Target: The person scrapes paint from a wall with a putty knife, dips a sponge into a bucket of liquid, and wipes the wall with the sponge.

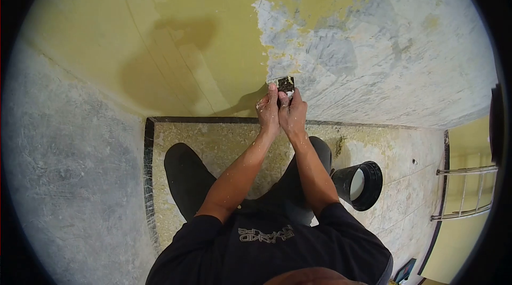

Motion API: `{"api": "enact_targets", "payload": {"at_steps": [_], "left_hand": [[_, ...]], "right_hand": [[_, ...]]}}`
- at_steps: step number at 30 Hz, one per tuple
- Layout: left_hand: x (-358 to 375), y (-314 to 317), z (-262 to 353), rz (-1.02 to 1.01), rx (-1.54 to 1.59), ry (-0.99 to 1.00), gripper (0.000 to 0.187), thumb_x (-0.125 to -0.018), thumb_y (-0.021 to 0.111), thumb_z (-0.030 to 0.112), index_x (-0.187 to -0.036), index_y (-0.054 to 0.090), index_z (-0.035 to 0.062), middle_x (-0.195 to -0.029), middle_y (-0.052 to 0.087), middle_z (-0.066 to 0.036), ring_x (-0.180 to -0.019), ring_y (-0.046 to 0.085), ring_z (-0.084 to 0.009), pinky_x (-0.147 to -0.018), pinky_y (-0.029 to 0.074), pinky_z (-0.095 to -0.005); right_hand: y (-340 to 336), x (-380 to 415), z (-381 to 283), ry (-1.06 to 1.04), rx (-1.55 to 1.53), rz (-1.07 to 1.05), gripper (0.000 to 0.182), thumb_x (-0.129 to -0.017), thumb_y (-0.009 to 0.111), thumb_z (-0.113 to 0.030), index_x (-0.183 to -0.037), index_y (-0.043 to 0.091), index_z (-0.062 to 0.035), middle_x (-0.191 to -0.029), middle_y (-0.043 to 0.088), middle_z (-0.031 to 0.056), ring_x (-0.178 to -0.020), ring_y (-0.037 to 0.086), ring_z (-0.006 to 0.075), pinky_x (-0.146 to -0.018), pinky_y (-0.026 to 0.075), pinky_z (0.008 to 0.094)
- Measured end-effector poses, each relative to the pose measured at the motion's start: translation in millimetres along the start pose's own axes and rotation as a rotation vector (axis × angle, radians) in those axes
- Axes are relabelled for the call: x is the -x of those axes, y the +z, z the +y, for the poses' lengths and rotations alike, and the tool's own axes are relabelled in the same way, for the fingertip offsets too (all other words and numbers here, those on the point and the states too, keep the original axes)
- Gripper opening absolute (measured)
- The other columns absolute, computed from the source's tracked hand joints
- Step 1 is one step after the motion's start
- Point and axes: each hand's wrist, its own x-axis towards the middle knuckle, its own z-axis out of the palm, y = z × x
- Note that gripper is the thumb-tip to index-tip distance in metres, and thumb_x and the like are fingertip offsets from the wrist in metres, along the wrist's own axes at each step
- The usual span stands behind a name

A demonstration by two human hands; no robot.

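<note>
Both hands are together in front of the wall, fingers wrapped round a small dark scraper [286, 84] with pale bits stuck to it. My left hand [268, 105] holds its left side, thumb up along it. Close beside it, my right hand [293, 110] grips the right side. The scraper's far edge lies against the wall, where yellow paint [229, 66] meets a bare, patchy grey-white area [341, 87]. White flecks cover both hands and forearms.
A black bucket [376, 186] with pale liquid stands on the floor right of my knee. Paint flakes litter the floor [240, 141]. A grey wall [69, 167] is at left, a metal ladder [464, 171] at far right.
</note>
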Motion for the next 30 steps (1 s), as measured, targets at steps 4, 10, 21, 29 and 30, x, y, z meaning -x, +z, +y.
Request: {"api": "enact_targets", "payload": {"at_steps": [4, 10, 21, 29, 30], "left_hand": [[-2, -18, -1, -0.137, -0.508, 0.066, 0.048, -0.1, 0.038, 0.049, -0.085, 0.058, 0.0081, -0.081, 0.059, -0.003, -0.072, 0.054, -0.0167, -0.065, 0.043, -0.0374], [4, -6, 53, 0.084, -0.598, 0.096, 0.074, -0.09, 0.045, 0.066, -0.111, 0.065, -0.0011, -0.106, 0.066, -0.016, -0.1, 0.061, -0.0251, -0.084, 0.048, -0.0371], [4, -10, -13, -0.092, -0.14, 0.052, 0.048, -0.095, 0.052, 0.05, -0.102, 0.066, 0.0049, -0.098, 0.064, -0.002, -0.088, 0.057, -0.013, -0.079, 0.048, -0.0311], [-4, -16, -32, -0.205, 0.007, 0.011, 0.048, -0.095, 0.051, 0.049, -0.099, 0.066, 0.0026, -0.093, 0.065, -0.002, -0.086, 0.056, -0.012, -0.079, 0.047, -0.0297], [3, -6, -23, -0.213, 0.046, -0.014, 0.047, -0.096, 0.051, 0.048, -0.1, 0.065, 0.0028, -0.096, 0.064, -0.002, -0.089, 0.056, -0.0119, -0.081, 0.046, -0.0292]], "right_hand": [[-5, -2, -4, 0.062, 0.064, -0.078, 0.03, -0.093, 0.056, -0.027, -0.091, 0.053, 0.0029, -0.069, 0.061, 0.027, -0.065, 0.062, 0.0445, -0.054, 0.046, 0.0465], [22, -2, -25, -0.042, -0.025, 0.002, 0.042, -0.092, 0.052, -0.038, -0.104, 0.053, 0.0025, -0.074, 0.061, 0.0283, -0.072, 0.063, 0.0461, -0.059, 0.047, 0.0488], [-7, 7, 2, -0.065, -0.027, 0.005, 0.031, -0.094, 0.051, -0.026, -0.097, 0.05, 0.0051, -0.064, 0.058, 0.0254, -0.06, 0.059, 0.044, -0.05, 0.042, 0.0467], [-3, 5, 21, -0.065, 0.1, 0.029, 0.038, -0.096, 0.052, -0.034, -0.101, 0.05, 0.0031, -0.07, 0.058, 0.0256, -0.061, 0.058, 0.0429, -0.053, 0.044, 0.0418], [-11, 2, 5, -0.082, 0.09, -0.005, 0.025, -0.094, 0.054, -0.02, -0.093, 0.047, 0.0037, -0.066, 0.057, 0.0285, -0.069, 0.058, 0.0496, -0.049, 0.042, 0.047]]}}
